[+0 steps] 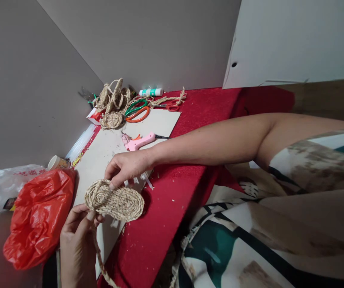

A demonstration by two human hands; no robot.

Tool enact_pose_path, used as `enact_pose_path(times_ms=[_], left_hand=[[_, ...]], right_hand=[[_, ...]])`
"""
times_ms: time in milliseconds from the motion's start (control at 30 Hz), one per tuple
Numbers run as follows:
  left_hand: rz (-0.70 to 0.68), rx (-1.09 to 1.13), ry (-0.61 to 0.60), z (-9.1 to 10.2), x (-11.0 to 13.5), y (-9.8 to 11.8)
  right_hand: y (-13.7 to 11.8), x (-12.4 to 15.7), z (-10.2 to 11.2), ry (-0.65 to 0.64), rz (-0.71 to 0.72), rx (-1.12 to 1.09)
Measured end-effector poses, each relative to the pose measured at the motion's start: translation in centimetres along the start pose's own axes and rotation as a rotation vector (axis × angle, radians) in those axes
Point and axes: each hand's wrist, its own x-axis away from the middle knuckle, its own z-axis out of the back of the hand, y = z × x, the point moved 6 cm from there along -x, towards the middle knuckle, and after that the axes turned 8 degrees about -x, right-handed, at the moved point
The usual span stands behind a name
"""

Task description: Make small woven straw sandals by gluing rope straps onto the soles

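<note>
An oval mat of coiled braided jute (117, 202) lies at the edge of a beige board (105, 148) on the red cloth. My right hand (126, 166) reaches in from the right, and its fingertips pinch the mat's upper rim. My left hand (77, 236) comes up from the bottom. Its fingers are closed on the mat's left end, where the loose braided tail (99, 260) leaves the coil and hangs down past my wrist.
A pink glue gun (138, 141) lies on the board. Behind it are a heap of jute pieces (113, 104), green and orange scissors (136, 110), red scissors (172, 106) and a glue stick (150, 92). A red plastic bag (38, 218), a white bag (3, 184) and a cup (56, 162) sit at the left.
</note>
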Motion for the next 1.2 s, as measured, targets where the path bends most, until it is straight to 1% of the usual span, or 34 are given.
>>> enact_pose_path(times_ms=[67, 200, 400, 833, 1067, 1200], left_hand=[[-0.002, 0.012, 0.029, 0.16, -0.07, 0.09], [-0.005, 0.025, 0.060, 0.25, 0.02, 0.24], [-0.008, 0.027, 0.054, 0.05, 0.17, 0.27], [-0.010, 0.009, 0.073, -0.06, 0.19, -0.07], [-0.014, 0.022, 0.076, -0.19, 0.40, 0.05], [-0.013, 0.029, 0.075, -0.36, 0.48, -0.07]], right_hand=[[-0.35, 0.12, 0.18, 0.034, 0.014, -0.018], [-0.52, 0.17, 0.35, 0.056, 0.027, 0.003], [-0.11, -0.05, 0.45, 0.048, 0.034, 0.014], [-0.32, -0.03, 0.35, 0.056, 0.057, 0.047], [-0.33, 0.05, 0.37, 0.094, 0.041, 0.000], [-0.41, 0.13, 0.19, 0.088, 0.023, 0.033]])
